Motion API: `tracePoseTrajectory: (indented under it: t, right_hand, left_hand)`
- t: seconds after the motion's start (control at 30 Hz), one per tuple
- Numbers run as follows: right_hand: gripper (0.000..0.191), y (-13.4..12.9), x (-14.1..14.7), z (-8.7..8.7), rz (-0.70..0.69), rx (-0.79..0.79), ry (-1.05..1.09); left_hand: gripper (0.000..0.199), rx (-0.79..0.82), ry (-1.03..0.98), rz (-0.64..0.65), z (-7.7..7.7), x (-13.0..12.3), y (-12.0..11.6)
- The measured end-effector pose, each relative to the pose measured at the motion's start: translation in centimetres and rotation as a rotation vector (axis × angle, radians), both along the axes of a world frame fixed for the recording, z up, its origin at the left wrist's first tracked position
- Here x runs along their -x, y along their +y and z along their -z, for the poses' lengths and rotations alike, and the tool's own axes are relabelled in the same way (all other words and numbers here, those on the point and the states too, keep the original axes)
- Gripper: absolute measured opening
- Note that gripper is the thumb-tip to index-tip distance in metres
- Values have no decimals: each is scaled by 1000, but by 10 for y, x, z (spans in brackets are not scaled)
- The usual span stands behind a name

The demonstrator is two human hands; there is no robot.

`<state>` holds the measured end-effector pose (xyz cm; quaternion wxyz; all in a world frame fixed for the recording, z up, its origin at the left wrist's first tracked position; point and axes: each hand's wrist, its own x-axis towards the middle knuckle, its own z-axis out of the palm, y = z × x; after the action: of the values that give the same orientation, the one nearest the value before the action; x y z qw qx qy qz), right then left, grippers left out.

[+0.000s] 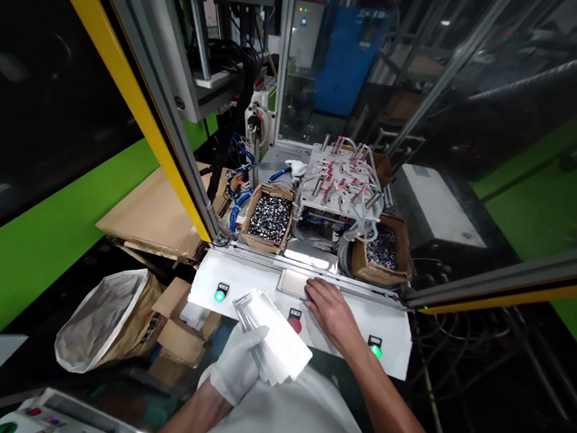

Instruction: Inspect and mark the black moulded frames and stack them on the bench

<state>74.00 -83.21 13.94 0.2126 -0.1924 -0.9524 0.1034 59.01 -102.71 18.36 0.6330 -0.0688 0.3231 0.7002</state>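
No word, brand or number could be read for certain. On the brown sack (124, 330) at the lower left of the frame, bold dark letters (150, 329) stood turned on end, too unclear to spell out. On the white panel (257, 278) across the lower middle, small black labels with pale marks sat above the left green button (219, 296), the red button (295, 325) and the right green button (376, 352), all too small to read. The blue cabinet (346, 72) at the top bore small, unreadable pale marks.
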Motion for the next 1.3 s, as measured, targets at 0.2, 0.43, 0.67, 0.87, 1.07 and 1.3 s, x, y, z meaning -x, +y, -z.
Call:
tracePoseTrajectory:
  t: [0.2, 0.43, 0.67, 0.87, 1.07, 1.3]
  right_hand:
    - [30, -35, 2, -35, 82, 346, 143]
    - [37, -67, 16, -66, 53, 846, -280]
    - [44, -43, 8, -58, 10, 973, -123]
    - [36, -7, -10, -29, 78, 483, 76]
    - [38, 3, -6, 5, -21, 29, -104]
    - [32, -35, -3, -33, 70, 374, 168]
  left_hand:
    - [58, 50, 22, -45, 4, 1, -1]
    - [54, 46, 43, -3, 5, -3, 2]
    - [40, -62, 68, -17, 10, -5, 1]
    - [38, -41, 10, -3, 18, -2, -6]
    - [42, -52, -2, -30, 8, -7, -4]
    - [52, 8, 2, -33, 4, -6, -5]
